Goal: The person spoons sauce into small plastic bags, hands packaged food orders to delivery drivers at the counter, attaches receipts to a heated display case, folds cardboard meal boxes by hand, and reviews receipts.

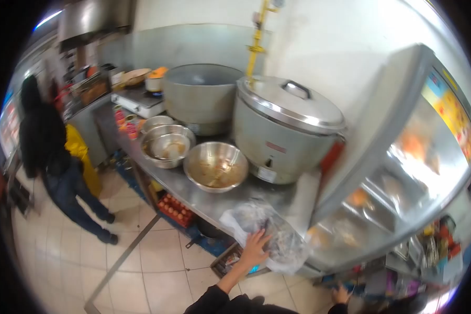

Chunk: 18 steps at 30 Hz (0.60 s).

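My left hand (pixel 255 249) reaches over the near edge of the steel counter (pixel 193 196), fingers spread against a crumpled clear plastic bag (pixel 285 248). Part of the bag hangs past that edge; its contents are hard to make out. Low at the bottom right is my right hand (pixel 341 294), beside a dark, cluttered shelf, its fingers too blurred to read. Beyond the bag stand a steel bowl (pixel 216 167) with brownish residue and some nested steel bowls (pixel 167 148). A large rice cooker (pixel 277 138) with its lid on sits behind them.
Left of the cooker stands a big lidless grey pot (pixel 201 102), then a portable stove (pixel 138 104) and some cans (pixel 130 125). A glass display cabinet (pixel 397 157) rises at right. Eggs (pixel 175 210) sit under the counter. Another person (pixel 49 136) in dark clothes stands at left.
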Tool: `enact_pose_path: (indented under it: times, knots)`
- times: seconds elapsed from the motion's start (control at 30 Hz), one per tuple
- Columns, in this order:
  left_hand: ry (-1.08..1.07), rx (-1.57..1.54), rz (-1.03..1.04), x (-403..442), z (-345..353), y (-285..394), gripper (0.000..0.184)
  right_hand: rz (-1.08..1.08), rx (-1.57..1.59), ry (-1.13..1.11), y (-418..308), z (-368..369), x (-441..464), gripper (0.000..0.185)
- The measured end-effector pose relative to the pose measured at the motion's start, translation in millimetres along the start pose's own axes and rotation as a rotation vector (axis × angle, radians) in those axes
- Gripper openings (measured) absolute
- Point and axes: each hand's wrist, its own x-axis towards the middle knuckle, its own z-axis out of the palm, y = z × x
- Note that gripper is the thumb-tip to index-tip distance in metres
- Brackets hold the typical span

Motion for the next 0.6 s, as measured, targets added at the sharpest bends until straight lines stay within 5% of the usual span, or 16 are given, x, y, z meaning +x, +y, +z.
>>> enact_pose_path:
  times: [0.07, 0.2, 0.43, 0.6]
  knots:
    - [-0.157, -0.074, 0.026, -10, -23, 23, 0.069, 0.103, 0.045, -0.015, 31, 26, -48, 0.048]
    - [-0.428, 0.294, 0.049, -15, 12, 50, 0.067, 0.325, 0.267, -0.179, 83, 114, -144, 0.045]
    - [-0.149, 0.58, -0.229, 64, 67, 54, 0.07, 0.625, 0.716, -0.232, 118, 222, -289, 0.042]
    - [-0.053, 0.661, -0.359, 91, 96, 63, 0.061, 0.782, 1.132, 0.061, 172, 283, -349, 0.039]
